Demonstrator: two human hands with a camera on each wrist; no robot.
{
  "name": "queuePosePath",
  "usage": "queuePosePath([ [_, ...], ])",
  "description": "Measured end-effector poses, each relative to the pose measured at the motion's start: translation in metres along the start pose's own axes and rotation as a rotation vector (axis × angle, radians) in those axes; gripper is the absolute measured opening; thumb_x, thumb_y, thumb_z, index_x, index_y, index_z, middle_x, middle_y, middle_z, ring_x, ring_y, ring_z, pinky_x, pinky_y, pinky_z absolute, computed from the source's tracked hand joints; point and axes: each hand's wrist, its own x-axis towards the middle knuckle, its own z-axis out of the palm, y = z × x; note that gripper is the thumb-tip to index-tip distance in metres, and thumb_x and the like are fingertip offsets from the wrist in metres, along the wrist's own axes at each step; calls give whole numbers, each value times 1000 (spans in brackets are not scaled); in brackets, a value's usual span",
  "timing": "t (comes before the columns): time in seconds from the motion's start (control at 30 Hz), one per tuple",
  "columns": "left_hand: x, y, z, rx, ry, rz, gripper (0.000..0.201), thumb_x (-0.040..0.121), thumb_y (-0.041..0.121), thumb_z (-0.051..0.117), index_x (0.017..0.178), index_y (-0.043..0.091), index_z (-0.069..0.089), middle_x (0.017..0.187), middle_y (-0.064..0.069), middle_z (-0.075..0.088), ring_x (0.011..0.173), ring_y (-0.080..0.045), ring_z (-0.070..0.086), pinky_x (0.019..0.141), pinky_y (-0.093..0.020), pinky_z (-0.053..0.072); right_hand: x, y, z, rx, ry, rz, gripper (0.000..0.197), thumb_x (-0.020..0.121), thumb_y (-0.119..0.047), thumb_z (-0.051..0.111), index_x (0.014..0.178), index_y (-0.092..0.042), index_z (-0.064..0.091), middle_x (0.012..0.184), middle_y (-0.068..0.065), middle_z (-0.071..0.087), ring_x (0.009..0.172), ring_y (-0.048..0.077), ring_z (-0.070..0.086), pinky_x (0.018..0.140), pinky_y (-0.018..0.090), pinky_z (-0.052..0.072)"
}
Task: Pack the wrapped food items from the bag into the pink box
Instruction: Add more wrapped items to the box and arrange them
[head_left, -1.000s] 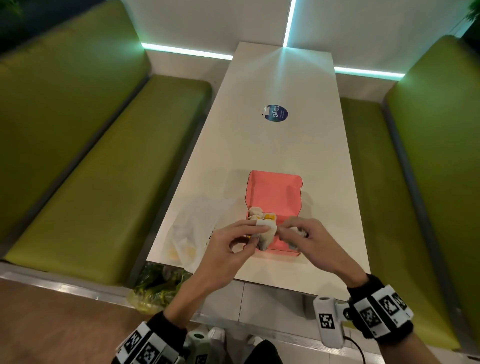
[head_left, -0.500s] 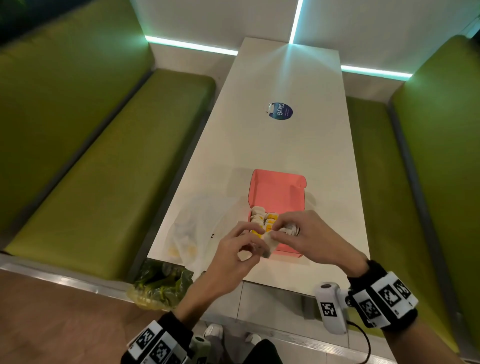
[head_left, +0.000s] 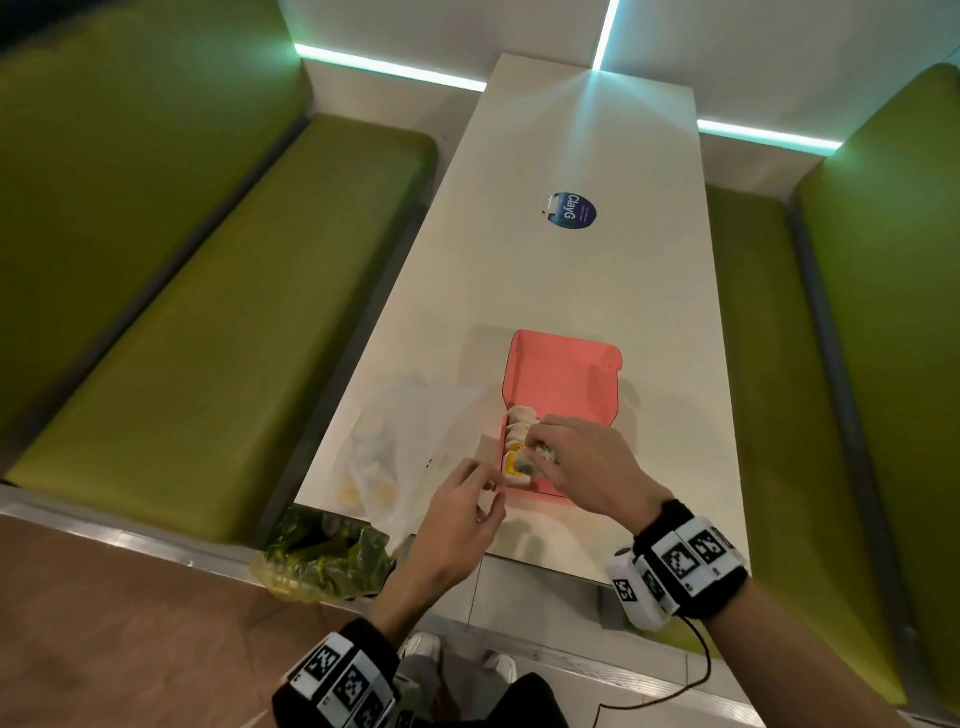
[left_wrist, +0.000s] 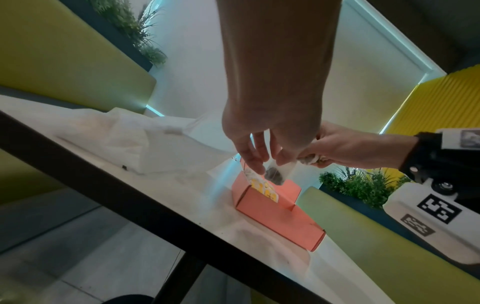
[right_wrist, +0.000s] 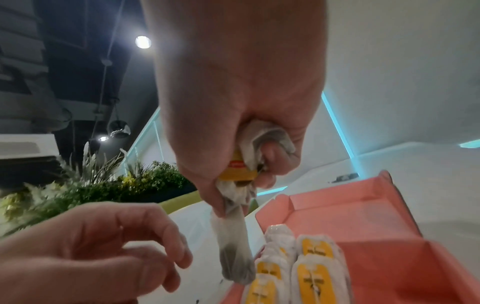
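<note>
The pink box (head_left: 561, 374) lies open near the table's front edge, with several white-wrapped, yellow-labelled items (head_left: 517, 436) lined along its left side. My right hand (head_left: 540, 452) grips another wrapped item (right_wrist: 233, 242) just above that row (right_wrist: 311, 267), its twisted wrapper tail hanging down. My left hand (head_left: 485, 488) hovers just left of the box with loosely curled fingers (right_wrist: 171, 257) and holds nothing. In the left wrist view the hanging item (left_wrist: 276, 173) shows just beyond my left fingertips (left_wrist: 259, 166), above the box (left_wrist: 280, 222). The translucent white bag (head_left: 405, 447) lies left of the box.
Green benches (head_left: 208, 364) flank the white table (head_left: 597, 291) on both sides. A clear bag of leafy greens (head_left: 327, 556) sits below the table's near left corner. A round blue sticker (head_left: 571, 210) marks the table's middle.
Both hands held the wrapped item over the box's front. My left hand has let go and drawn back left; my right hand now holds it alone, lower over the packed row.
</note>
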Motion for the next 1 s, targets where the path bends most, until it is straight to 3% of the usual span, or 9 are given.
queuePosePath([
  [0.1, -3, -4, 1, 138, -35, 31, 17, 96, 22, 57, 112, 28, 60, 112, 18, 51, 98, -1, 48, 79, -24, 51, 9, 0, 3, 116, -49, -1, 21, 98, -41, 51, 104, -27, 65, 99, -11, 61, 93, 14, 56, 70, 35, 45],
  [0.23, -1, -2, 4, 295, -126, 26, 33, 98, 31, 51, 130, 27, 55, 131, 14, 51, 119, -7, 40, 84, -30, 52, 22, 8, 11, 241, -141, 41, 16, 95, -38, 58, 98, -25, 68, 78, -20, 51, 81, 10, 52, 58, 24, 34],
  [0.3, 3, 0, 6, 378, -189, 52, 39, 99, 36, 48, 137, 26, 51, 138, 12, 49, 126, -11, 37, 91, -30, 50, 29, 12, 15, 242, -184, 31, 16, 95, -36, 58, 97, -23, 68, 75, -24, 46, 79, 10, 50, 56, 20, 30],
  [0.4, 9, 1, 11, 510, -278, 106, 46, 100, 40, 44, 143, 22, 44, 147, 7, 45, 127, -20, 37, 98, -33, 46, 37, 10, 19, 217, -187, 0, 17, 96, -30, 56, 100, -19, 69, 79, -27, 46, 79, 11, 51, 59, 26, 33],
  [0.53, 12, 2, 17, 632, -310, 105, 51, 100, 48, 37, 143, 21, 40, 149, 3, 42, 122, -26, 42, 95, -37, 44, 45, 14, 30, 187, -107, 26, 13, 94, -33, 55, 105, -30, 61, 100, -18, 66, 92, 13, 63, 67, 31, 45],
  [0.7, 10, 4, 19, 655, -340, 58, 54, 101, 49, 34, 148, 22, 33, 153, 0, 37, 130, -28, 39, 100, -40, 42, 44, 17, 39, 104, -15, 30, 21, 98, -37, 51, 117, -34, 56, 113, -14, 62, 100, 14, 61, 71, 32, 48],
  [0.83, 12, 5, 20, 668, -349, 53, 53, 101, 50, 35, 146, 21, 36, 153, 0, 35, 131, -28, 38, 102, -40, 40, 28, 15, 41, 78, 100, 73, 24, 100, -35, 49, 123, -32, 54, 112, -10, 59, 98, 17, 59, 73, 35, 51],
  [1.0, 11, 0, 23, 668, -349, 54, 52, 100, 50, 35, 144, 23, 36, 153, 0, 33, 131, -27, 39, 101, -40, 41, 14, 7, 52, 61, 37, 42, 23, 98, -35, 49, 118, -31, 60, 119, -9, 60, 103, 19, 62, 73, 36, 54],
])
